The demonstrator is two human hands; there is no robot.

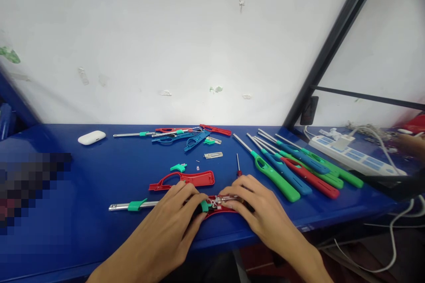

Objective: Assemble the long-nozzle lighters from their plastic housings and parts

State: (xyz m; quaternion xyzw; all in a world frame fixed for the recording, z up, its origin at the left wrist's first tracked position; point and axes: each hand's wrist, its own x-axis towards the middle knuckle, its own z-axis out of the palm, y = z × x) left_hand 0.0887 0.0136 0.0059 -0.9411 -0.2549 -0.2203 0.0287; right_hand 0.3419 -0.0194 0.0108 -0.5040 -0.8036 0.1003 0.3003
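Note:
An opened red stick lighter (222, 211) lies near the table's front edge, its inner parts exposed. My left hand (181, 214) is closed around its trigger section, beside the green trigger (204, 206). The lighter's metal barrel (118, 207), with a green collar (136, 205), points left from under that hand. My right hand (257, 205) pinches the lighter's handle end, fingertips at the clear inner gas tank (228, 199). Part of the tank is hidden by my fingers. Just beyond lies the other red handle half (203, 179). A small screwdriver (239, 170) lies beyond my right hand.
Several whole stick lighters (275, 177) lie at the right. Further back are blue handle halves (195, 141), loose barrels (129, 135) and a pale gas tank (213, 155). A loose green trigger (179, 167), white case (92, 137) and power strip (355, 154) also lie about.

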